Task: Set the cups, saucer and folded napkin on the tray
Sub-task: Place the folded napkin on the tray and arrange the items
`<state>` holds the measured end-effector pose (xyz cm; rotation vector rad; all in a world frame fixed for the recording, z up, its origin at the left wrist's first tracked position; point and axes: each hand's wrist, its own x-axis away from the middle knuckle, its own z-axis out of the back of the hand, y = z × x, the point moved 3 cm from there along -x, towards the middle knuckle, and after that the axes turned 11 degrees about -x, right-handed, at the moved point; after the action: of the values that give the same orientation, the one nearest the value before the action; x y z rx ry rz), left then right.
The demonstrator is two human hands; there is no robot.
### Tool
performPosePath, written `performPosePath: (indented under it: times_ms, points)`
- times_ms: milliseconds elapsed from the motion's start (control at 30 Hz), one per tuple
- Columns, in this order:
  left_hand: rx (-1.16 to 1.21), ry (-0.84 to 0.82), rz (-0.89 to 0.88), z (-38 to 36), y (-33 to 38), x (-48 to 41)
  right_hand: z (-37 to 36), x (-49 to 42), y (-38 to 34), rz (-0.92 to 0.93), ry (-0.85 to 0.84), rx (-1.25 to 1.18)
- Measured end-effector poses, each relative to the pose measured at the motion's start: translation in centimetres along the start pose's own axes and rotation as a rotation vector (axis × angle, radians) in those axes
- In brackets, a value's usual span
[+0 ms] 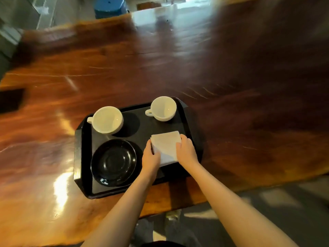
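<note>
Polished wooden table carries the black tray near its front edge. Both hands, left hand and right hand, pinch the folded napkin by its sides at the tray's near right. Lowering it flat and square before letting go would keep the folds tidy. Leftward sits the black saucer; farther back stand the left cup and right cup.

Two upright white cups, black saucer, folded white napkin on black tray.
</note>
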<state>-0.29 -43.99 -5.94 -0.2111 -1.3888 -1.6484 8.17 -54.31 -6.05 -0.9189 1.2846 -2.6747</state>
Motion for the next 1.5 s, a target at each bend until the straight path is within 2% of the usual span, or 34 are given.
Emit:
performPosePath:
  times_ms: [167, 433, 633, 800, 933, 1100, 1233, 1400, 1500]
  points:
    - [-0.115, 0.076, -0.189, -0.1, -0.9, 1.9, -0.5, 1.8, 0.8, 0.128, 0.021, 0.128]
    - [-0.17, 0.083, -0.293, -0.6, -2.1, 3.2, -0.7, 2.8, 2.0, 0.191, 0.027, 0.182]
    - [-0.066, 0.073, -0.234, 0.0, -1.9, 2.9, -0.4, 2.9, 1.6, 0.207, 0.008, 0.121]
    - [0.061, 0.205, -0.218, 3.6, 3.7, -0.9, 2.3, -0.6, -2.3, 0.274, 0.007, -0.02]
    - [0.006, 0.137, -0.164, 4.4, 7.1, -5.4, 2.7, -4.8, -4.6, 0.249, -0.064, -0.158]
    - [0.044, 0.055, -0.096, 3.6, 7.0, -7.4, 1.5, -7.5, -5.3, 0.232, -0.112, -0.241]
    - [0.086, 0.068, -0.113, 3.6, 6.0, -7.5, 0.8, -7.8, -5.2, 0.246, -0.099, -0.334]
    - [0.109, 0.095, -0.122, 4.4, 5.8, -7.7, -0.1, -7.6, -5.7, 0.305, -0.092, -0.328]
    - [0.113, 0.095, -0.121, 4.6, 6.2, -7.5, -0.2, -7.4, -5.9, 0.279, -0.094, -0.317]
